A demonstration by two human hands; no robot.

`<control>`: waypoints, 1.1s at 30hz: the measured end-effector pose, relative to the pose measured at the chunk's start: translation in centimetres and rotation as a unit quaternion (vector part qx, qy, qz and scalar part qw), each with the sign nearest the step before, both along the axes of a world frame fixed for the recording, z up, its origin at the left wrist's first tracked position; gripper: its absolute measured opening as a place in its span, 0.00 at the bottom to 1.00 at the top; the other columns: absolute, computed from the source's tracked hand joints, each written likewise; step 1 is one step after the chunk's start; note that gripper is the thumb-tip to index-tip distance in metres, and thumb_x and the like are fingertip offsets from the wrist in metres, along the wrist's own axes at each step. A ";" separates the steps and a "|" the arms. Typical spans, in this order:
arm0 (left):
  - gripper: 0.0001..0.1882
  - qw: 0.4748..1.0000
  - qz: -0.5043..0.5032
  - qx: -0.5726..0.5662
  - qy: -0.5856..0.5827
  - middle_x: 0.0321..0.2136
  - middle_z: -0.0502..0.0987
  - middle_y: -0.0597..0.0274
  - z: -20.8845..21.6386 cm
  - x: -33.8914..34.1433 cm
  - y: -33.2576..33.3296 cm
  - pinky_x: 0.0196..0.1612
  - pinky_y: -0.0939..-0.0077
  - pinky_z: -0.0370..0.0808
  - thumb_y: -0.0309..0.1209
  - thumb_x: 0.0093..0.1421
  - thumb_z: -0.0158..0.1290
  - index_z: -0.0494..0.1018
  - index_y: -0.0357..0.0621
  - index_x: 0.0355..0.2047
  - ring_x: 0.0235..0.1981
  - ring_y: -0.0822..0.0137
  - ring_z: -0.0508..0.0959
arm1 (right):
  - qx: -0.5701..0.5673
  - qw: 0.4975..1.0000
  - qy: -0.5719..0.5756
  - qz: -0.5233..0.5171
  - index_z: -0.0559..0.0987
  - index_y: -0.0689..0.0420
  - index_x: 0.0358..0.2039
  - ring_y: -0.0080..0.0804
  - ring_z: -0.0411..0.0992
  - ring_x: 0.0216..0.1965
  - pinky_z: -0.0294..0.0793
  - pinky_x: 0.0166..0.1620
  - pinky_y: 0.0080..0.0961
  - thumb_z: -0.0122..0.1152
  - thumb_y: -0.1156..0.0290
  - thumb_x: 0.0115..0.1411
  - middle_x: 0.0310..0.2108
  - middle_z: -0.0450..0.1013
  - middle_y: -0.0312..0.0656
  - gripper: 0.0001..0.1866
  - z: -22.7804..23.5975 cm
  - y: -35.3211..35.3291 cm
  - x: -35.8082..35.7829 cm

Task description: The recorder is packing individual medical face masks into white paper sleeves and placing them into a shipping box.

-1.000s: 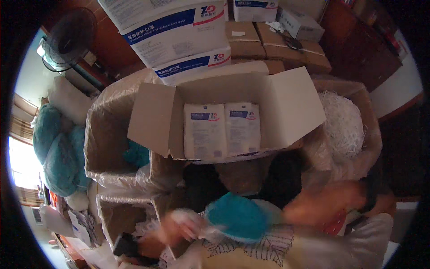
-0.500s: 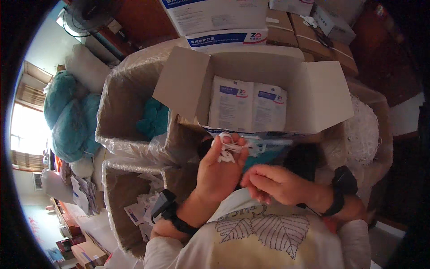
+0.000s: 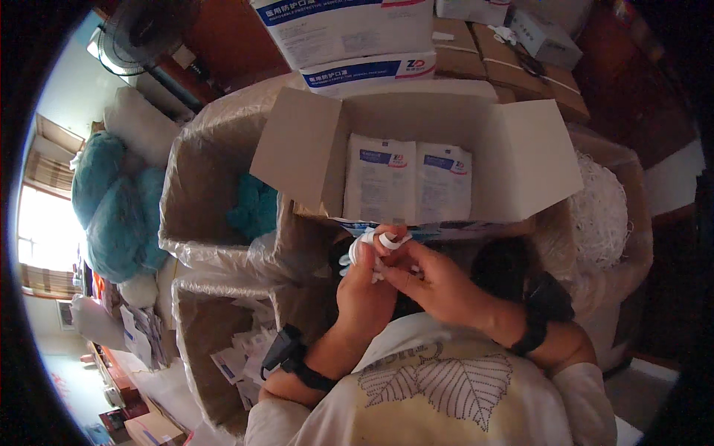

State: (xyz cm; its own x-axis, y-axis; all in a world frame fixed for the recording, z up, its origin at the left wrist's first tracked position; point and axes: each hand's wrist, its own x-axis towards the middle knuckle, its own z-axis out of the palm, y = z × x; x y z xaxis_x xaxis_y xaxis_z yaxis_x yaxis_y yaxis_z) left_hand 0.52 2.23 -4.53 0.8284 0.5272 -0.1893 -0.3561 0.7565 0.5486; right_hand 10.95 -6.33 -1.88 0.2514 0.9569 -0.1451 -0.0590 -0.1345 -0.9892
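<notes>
In front of my chest, my left hand (image 3: 364, 293) is closed around a bundle of white elastic straps (image 3: 366, 239). A curled loop shows above the fingertips. My right hand (image 3: 440, 286) meets it from the right, with thumb and fingers pinched on the same white straps. The fingers hide part of the bundle. Just beyond both hands stands an open white carton (image 3: 524, 160) with its flaps spread. Flat white-and-blue printed packets (image 3: 379, 186) stand in two columns inside it.
At left, a plastic-lined box (image 3: 190, 215) holds teal items (image 3: 253, 208); a nearer one (image 3: 195, 327) holds loose packets. White elastic cords (image 3: 599, 215) fill a box at right. Closed cartons (image 3: 349, 37) are stacked behind. Teal bags (image 3: 111, 215) and a fan (image 3: 141, 33) are far left.
My right hand has moved up and left from below to the white straps and closed on them. My left hand's fingers have curled further around the bundle.
</notes>
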 end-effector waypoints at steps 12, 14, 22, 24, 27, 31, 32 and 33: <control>0.21 0.999 -0.008 0.024 0.033 0.46 0.66 0.58 -0.6 0.0 -0.4 0.51 0.66 0.62 0.46 0.64 0.31 0.62 0.44 0.44 0.47 0.63 0.67 | -0.018 0.990 0.135 -0.035 0.69 0.57 0.42 0.16 0.61 0.26 0.62 0.29 0.15 0.55 0.62 0.57 0.27 0.65 0.31 0.16 -1.0 0.2 -0.9; 0.22 0.999 -0.004 0.042 0.023 0.47 0.66 0.58 -0.1 0.0 -0.5 0.48 0.67 0.64 0.47 0.64 0.31 0.61 0.43 0.46 0.46 0.63 0.67 | -0.069 0.983 0.171 -0.002 0.68 0.59 0.42 0.20 0.64 0.30 0.65 0.35 0.19 0.55 0.61 0.57 0.29 0.67 0.33 0.18 -0.5 0.1 -0.5; 0.26 0.995 -0.004 0.064 0.077 0.43 0.67 0.58 -0.5 0.1 -0.9 0.34 0.74 0.71 0.49 0.63 0.31 0.59 0.43 0.50 0.37 0.66 0.71 | -0.045 0.989 0.134 0.030 0.69 0.58 0.32 0.15 0.60 0.23 0.61 0.24 0.14 0.52 0.58 0.58 0.24 0.64 0.31 0.15 -0.4 0.4 -0.2; 0.26 0.992 -0.064 0.056 0.090 0.39 0.69 0.56 -0.6 -0.4 -0.5 0.29 0.74 0.71 0.51 0.62 0.31 0.61 0.44 0.48 0.30 0.66 0.72 | -0.072 0.974 0.208 0.054 0.70 0.57 0.30 0.15 0.60 0.23 0.60 0.23 0.14 0.51 0.57 0.59 0.23 0.63 0.30 0.14 -0.5 0.4 0.1; 0.25 0.987 -0.051 0.132 0.083 0.44 0.67 0.57 -1.6 -0.5 -0.1 0.28 0.76 0.75 0.48 0.64 0.28 0.57 0.43 0.50 0.35 0.66 0.73 | -0.121 0.942 0.301 0.090 0.70 0.55 0.30 0.15 0.60 0.22 0.60 0.23 0.14 0.50 0.56 0.59 0.23 0.63 0.29 0.15 -1.1 0.3 0.3; 0.25 0.986 -0.096 0.113 0.080 0.41 0.69 0.57 -1.1 -0.9 -0.3 0.24 0.76 0.76 0.49 0.63 0.27 0.58 0.44 0.49 0.30 0.64 0.75 | -0.155 0.950 0.253 0.097 0.70 0.56 0.30 0.15 0.59 0.20 0.59 0.22 0.12 0.47 0.55 0.61 0.22 0.62 0.30 0.16 -0.2 0.1 0.4; 0.25 0.986 -0.113 0.098 0.073 0.40 0.69 0.57 -1.1 -1.1 -0.3 0.24 0.76 0.76 0.50 0.63 0.27 0.58 0.44 0.49 0.29 0.63 0.75 | -0.156 0.954 0.236 0.094 0.70 0.57 0.30 0.15 0.58 0.19 0.58 0.22 0.12 0.45 0.55 0.61 0.21 0.62 0.31 0.17 0.1 0.1 0.4; 0.25 0.986 -0.130 0.083 0.066 0.40 0.69 0.58 -1.0 -1.2 -0.3 0.25 0.75 0.76 0.50 0.63 0.27 0.58 0.44 0.49 0.28 0.63 0.75 | -0.140 0.960 0.224 0.092 0.70 0.57 0.30 0.15 0.58 0.19 0.58 0.22 0.12 0.45 0.55 0.61 0.21 0.62 0.31 0.17 0.0 0.2 0.4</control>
